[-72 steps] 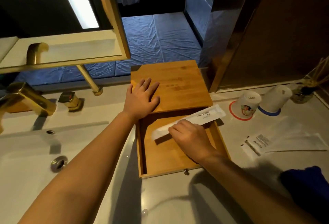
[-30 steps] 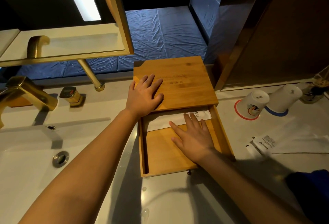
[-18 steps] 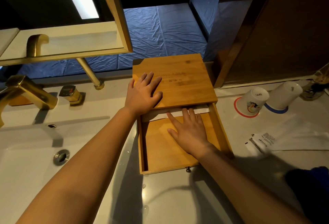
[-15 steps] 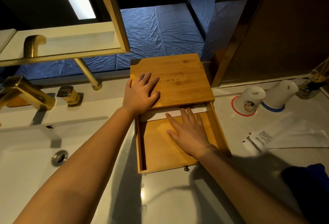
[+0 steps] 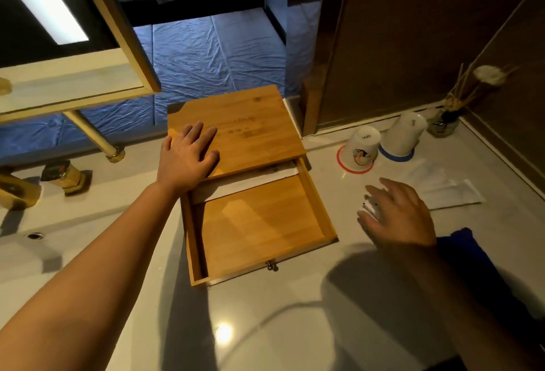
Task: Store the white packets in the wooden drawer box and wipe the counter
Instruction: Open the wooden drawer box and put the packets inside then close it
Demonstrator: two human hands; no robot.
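The wooden drawer box [image 5: 236,135] stands on the white counter [image 5: 295,326] with its drawer [image 5: 256,223] pulled out toward me. One white packet [image 5: 244,183] lies at the back of the drawer, half under the box top. My left hand [image 5: 188,158] rests flat on the box top, fingers spread. My right hand [image 5: 395,214] hovers open over the counter right of the drawer, above the near end of more white packets [image 5: 445,191]. A dark blue cloth [image 5: 477,267] lies at the right, partly hidden by my right forearm.
Two upturned white cups [image 5: 361,146] [image 5: 402,135] stand behind the packets, a reed diffuser jar [image 5: 445,123] in the far right corner. A sink basin [image 5: 29,238] with gold taps [image 5: 63,176] lies to the left. A mirror frame [image 5: 118,31] hangs above.
My right hand pushed the packet to the back of the drawer, let it go and moved right, out of the drawer, over the packets on the counter. My left hand stayed on the box.
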